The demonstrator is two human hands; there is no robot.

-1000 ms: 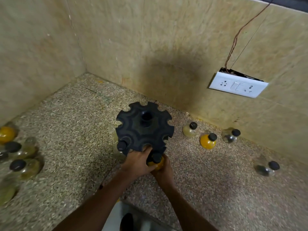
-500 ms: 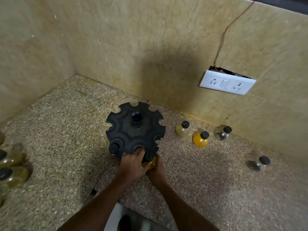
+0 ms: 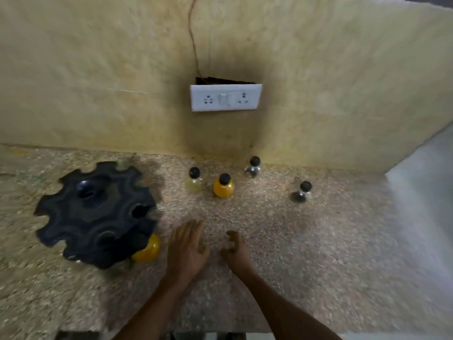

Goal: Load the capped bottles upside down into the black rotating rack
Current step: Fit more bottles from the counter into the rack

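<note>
The black rotating rack point(image 3: 95, 214) stands on the speckled counter at the left, blurred. An orange bottle point(image 3: 147, 249) hangs in a slot at its lower right edge. Several small capped bottles stand upright near the wall: a pale yellow one point(image 3: 194, 184), an orange one point(image 3: 223, 187), a clear one point(image 3: 252, 168) and another clear one point(image 3: 300, 193). My left hand point(image 3: 187, 246) hovers over the counter to the right of the rack, fingers straight, holding nothing. My right hand point(image 3: 236, 249) is beside it, fingers loosely curled, empty.
A white switch and socket plate point(image 3: 225, 97) sits on the beige tiled wall, with a thin wire running up from it. The counter point(image 3: 318, 253) ends at the right, where a pale floor shows below.
Both hands have let go of the rack and the orange bottle and moved right. The view swung right, so the rack now sits at the left and the standing bottles are central.
</note>
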